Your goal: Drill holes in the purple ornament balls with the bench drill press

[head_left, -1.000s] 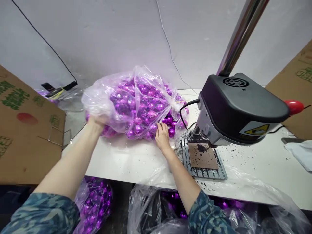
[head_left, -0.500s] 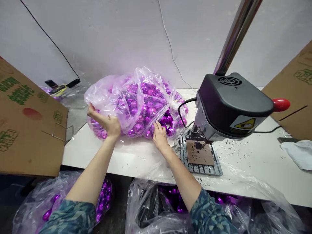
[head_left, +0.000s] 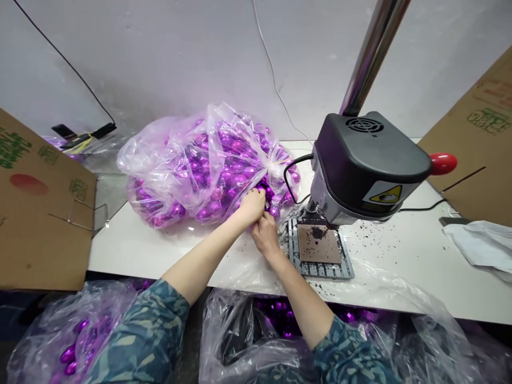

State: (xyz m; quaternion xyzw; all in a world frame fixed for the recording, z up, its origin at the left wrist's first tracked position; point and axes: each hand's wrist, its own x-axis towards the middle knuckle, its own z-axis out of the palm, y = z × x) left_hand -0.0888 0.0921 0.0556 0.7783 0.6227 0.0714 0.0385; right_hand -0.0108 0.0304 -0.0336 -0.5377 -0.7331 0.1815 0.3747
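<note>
Warning label (head_left: pixel 386 194) on drill (head_left: pixel 370 146) beside baubles (head_left: pixel 231 175)

Bare forearms (head_left: pixel 206 257) stretched forward, converging, hands (head_left: pixel 253 206) together, left slightly beyond right.

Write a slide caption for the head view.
Left hand and right hand at a plastic bag of purple baubles beside a drill press.

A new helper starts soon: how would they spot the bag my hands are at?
Find the white table and, on it, the dark machine with a red knob. Left of the machine lies a large clear bag of shiny purple balls, left hand and right hand at its near side. Unlike the bags lower down, it lies on the table, its gathered neck toward the machine.
</note>
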